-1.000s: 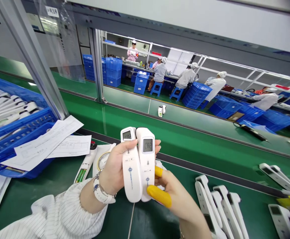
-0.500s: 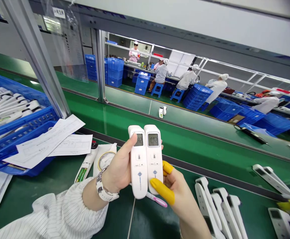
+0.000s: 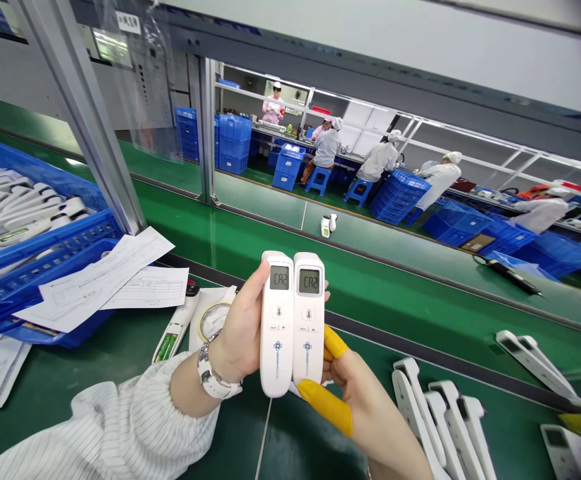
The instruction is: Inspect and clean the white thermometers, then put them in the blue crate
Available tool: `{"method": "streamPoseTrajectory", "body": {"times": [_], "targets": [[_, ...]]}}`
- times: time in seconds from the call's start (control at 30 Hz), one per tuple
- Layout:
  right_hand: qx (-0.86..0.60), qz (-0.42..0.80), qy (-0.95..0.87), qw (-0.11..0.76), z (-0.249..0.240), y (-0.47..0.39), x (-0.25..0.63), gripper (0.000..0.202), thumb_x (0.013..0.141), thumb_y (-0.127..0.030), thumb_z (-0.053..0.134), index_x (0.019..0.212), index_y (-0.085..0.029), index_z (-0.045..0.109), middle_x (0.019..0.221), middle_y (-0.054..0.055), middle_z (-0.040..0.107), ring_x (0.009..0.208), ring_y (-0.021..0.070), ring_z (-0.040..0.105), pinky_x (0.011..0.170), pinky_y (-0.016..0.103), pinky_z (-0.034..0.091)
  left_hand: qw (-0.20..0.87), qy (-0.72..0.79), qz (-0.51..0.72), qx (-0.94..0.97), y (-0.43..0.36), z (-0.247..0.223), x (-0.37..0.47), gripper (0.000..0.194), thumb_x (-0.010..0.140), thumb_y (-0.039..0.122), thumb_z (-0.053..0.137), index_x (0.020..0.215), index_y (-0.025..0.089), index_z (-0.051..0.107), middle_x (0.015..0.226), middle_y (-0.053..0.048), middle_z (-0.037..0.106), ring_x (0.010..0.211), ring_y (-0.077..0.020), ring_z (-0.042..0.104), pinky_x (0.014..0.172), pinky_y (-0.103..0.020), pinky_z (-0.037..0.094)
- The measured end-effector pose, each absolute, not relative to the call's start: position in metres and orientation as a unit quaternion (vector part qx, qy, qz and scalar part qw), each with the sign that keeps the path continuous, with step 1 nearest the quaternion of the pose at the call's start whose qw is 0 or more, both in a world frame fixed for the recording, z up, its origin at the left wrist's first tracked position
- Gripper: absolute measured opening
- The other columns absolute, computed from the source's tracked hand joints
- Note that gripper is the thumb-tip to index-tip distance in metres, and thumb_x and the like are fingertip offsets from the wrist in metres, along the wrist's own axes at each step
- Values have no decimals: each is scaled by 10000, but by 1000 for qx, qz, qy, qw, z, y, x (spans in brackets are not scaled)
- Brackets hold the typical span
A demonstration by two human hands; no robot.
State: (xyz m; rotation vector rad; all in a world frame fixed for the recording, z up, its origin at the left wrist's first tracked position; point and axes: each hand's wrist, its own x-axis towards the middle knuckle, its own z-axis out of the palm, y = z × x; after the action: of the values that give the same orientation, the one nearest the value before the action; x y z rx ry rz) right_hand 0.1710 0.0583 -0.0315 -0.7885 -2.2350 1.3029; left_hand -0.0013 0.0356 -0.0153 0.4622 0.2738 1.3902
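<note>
Two white handheld infrared thermometers are held upright side by side above the green bench, screens facing me. The left thermometer (image 3: 276,353) and the right thermometer (image 3: 308,353) both show lit displays that read something like "CA2". My left hand (image 3: 240,333) is closed round the pair from behind, its thumb along the left edge and fingertips showing past the right edge. My right hand (image 3: 345,387), with yellow finger cots on thumb and forefinger, pinches the lower end of the right thermometer. Another thermometer (image 3: 175,327) lies near my left wrist, its battery bay exposed.
A blue basket (image 3: 70,233) full of thermometers stands at left, with paper sheets (image 3: 140,288) on a blue bin before it. A tape roll (image 3: 213,320) lies nearby. Several thermometers (image 3: 440,413) lie at right. Across the belt, a metal post (image 3: 206,127) rises; co-workers sit beyond.
My left thumb has slid off the left thermometer's screen to its edge, so the whole display shows. My right thumb has shifted slightly down toward the right thermometer's bottom end.
</note>
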Motion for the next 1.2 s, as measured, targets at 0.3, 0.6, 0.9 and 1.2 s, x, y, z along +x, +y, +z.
{"method": "streamPoseTrajectory", "body": {"times": [0.3, 0.6, 0.9, 1.2], "targets": [[-330, 417, -818, 217, -45, 54, 180, 474, 855, -306, 576, 1300, -332, 415, 1315, 65, 514, 1147, 254, 552, 864, 380, 550, 694, 180, 668, 200, 40, -25, 3, 487, 846, 534, 492, 1109, 135, 586, 1029, -124, 659, 916, -250, 630, 808, -369, 504], [-362, 252, -865, 239, -53, 47, 175, 219, 858, -313, 458, 1029, -218, 555, 975, 136, 620, 854, 298, 625, 678, 465, 562, 600, 236, 728, 232, 35, -20, 12, 383, 888, 385, 500, 1214, 183, 495, 1121, -124, 623, 1023, -290, 602, 865, -446, 504], [-349, 257, -865, 253, -46, 45, 168, 362, 889, -287, 421, 1250, -285, 442, 1047, 101, 606, 891, 259, 618, 733, 430, 552, 587, 210, 727, 287, 33, -26, 17, 421, 893, 237, 513, 1302, 247, 414, 1269, -72, 565, 1150, -253, 538, 934, -384, 480], [-328, 330, -837, 288, -52, 48, 175, 479, 913, -320, 443, 1372, -387, 322, 1066, 62, 581, 906, 231, 570, 771, 391, 526, 597, 202, 708, 319, 32, -26, 17, 454, 909, 251, 460, 1338, 188, 322, 1184, -149, 607, 1039, -289, 597, 823, -435, 518]]}}
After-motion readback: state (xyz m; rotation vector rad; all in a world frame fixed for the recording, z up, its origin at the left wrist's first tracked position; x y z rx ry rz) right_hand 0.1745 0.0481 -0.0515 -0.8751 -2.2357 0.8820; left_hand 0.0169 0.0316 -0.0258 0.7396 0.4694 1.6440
